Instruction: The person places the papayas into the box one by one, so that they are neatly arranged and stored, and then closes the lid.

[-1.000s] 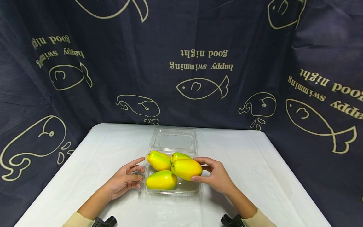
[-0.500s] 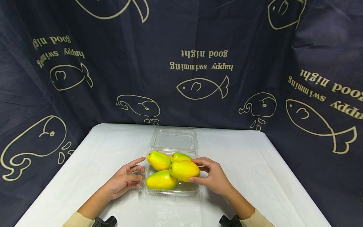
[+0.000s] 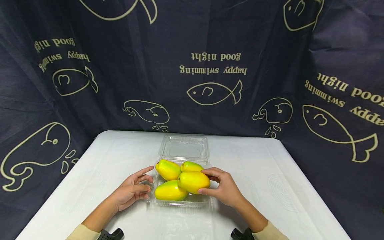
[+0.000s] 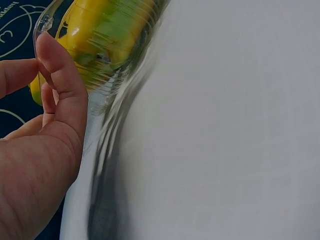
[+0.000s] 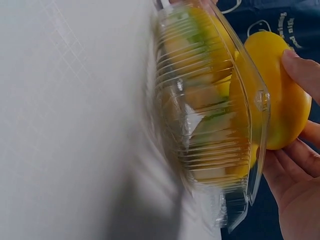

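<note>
A clear plastic clamshell container (image 3: 195, 203) stands on the table, its hinged lid (image 3: 183, 147) laid back behind it. Three yellow-green mangoes lie inside: one at back left (image 3: 167, 170), one at back right (image 3: 190, 165), one at front left (image 3: 170, 191). My right hand (image 3: 224, 187) grips another mango (image 3: 193, 182) between thumb and fingers, over the container's front right part. In the right wrist view, this mango (image 5: 280, 95) is above the rim. My left hand (image 3: 132, 191) pinches the container's left rim; thumb and finger meet there in the left wrist view.
A white cloth covers the table (image 3: 255, 160). Behind and at both sides hangs a dark blue curtain (image 3: 210, 116) with fish and whale drawings. Black wrist straps (image 3: 244, 234) sit on both forearms.
My right hand has moved slightly left and toward me with its mango, down toward the front right of the container. The left hand stays at the rim.
</note>
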A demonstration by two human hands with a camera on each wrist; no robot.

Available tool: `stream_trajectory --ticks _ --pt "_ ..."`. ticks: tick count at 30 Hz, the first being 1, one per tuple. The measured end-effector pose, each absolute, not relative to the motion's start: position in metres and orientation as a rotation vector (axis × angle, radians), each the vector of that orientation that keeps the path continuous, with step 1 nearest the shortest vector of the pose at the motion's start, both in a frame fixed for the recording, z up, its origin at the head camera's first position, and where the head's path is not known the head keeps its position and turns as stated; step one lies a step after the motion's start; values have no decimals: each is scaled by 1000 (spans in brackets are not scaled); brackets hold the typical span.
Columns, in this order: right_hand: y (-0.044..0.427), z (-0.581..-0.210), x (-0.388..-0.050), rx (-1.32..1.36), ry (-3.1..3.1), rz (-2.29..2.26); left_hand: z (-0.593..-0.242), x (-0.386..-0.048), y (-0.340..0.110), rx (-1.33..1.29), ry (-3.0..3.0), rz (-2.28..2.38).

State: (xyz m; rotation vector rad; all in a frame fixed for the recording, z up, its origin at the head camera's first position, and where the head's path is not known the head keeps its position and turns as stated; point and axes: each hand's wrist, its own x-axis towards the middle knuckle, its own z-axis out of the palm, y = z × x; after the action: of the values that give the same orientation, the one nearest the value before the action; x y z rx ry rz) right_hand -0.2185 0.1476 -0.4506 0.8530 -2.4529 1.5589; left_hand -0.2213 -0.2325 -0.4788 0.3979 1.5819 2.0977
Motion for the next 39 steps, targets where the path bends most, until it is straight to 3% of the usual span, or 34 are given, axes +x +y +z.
stream_trajectory --ticks 39 --pt "150 -448 -216 901 -2519 1399 -479 -221 -232 385 1577 2103"
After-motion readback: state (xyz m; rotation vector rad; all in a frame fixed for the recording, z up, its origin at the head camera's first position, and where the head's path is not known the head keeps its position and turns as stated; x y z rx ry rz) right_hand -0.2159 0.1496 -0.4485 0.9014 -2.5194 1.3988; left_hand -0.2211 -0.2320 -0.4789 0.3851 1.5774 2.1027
